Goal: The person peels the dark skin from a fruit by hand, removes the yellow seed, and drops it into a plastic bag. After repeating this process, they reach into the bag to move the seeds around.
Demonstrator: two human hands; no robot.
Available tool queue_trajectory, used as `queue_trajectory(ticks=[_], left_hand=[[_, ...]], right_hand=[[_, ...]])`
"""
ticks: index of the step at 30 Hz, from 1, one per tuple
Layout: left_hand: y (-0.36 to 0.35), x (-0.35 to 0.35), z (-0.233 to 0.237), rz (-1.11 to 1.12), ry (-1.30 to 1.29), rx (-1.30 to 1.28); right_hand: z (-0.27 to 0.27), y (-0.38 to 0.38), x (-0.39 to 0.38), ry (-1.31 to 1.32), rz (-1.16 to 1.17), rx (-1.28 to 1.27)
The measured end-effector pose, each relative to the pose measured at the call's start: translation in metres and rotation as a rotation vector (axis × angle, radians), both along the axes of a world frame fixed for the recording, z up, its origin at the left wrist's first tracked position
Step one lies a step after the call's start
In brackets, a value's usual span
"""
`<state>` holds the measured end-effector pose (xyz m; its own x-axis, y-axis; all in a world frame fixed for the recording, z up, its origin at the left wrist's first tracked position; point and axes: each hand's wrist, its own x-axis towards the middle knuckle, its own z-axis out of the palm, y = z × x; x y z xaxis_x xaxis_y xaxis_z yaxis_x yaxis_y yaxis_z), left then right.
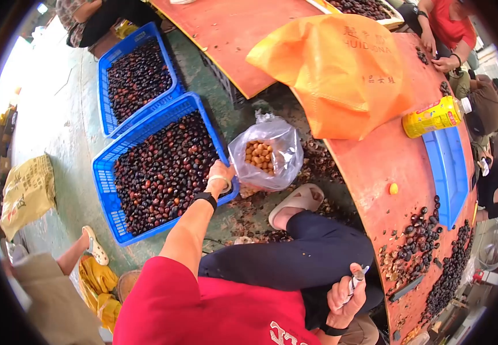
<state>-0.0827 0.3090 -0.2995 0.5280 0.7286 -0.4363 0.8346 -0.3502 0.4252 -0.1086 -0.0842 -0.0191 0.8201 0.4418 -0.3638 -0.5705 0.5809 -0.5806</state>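
My left hand (220, 177) reaches to the right rim of a blue basket (106, 192) full of dark red-brown nuts (163, 172); its fingers are closed over that rim, beside a clear plastic bag (286, 152) holding pale peeled nuts (259, 156). Near my lap, my right hand (344, 296) is closed around a small metal tool (352, 283), its tip pointing up by the thumb. On the orange-red table (370, 172) to the right lie dark nuts (418, 236), shell bits and a dark-handled knife (406, 288).
Another full blue basket (104, 98) stands behind the first. An orange bag (341, 75), a yellow bottle (433, 117) and a blue tray (447, 172) lie on the table. Co-workers sit at the upper right and upper left. Shells litter the floor near my foot.
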Motion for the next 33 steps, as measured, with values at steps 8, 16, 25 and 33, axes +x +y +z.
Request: queue_trajectory(ticks=[8, 16, 25, 33], left_hand=[[-0.003, -0.005, 0.0, 0.21, -0.025, -0.015], [-0.035, 0.039, 0.08, 0.011, -0.488, 0.3], [-0.102, 0.069, 0.106, -0.628, -0.354, 0.283], [-0.059, 0.07, 0.079, -0.75, -0.173, 0.356]], right_hand=[[-0.004, -0.003, 0.003, -0.005, -0.011, 0.119], [-0.004, -0.005, 0.002, 0.094, -0.086, 0.17], [-0.007, -0.001, 0.002, 0.081, -0.087, 0.186], [-0.006, -0.001, 0.002, 0.093, -0.088, 0.171]])
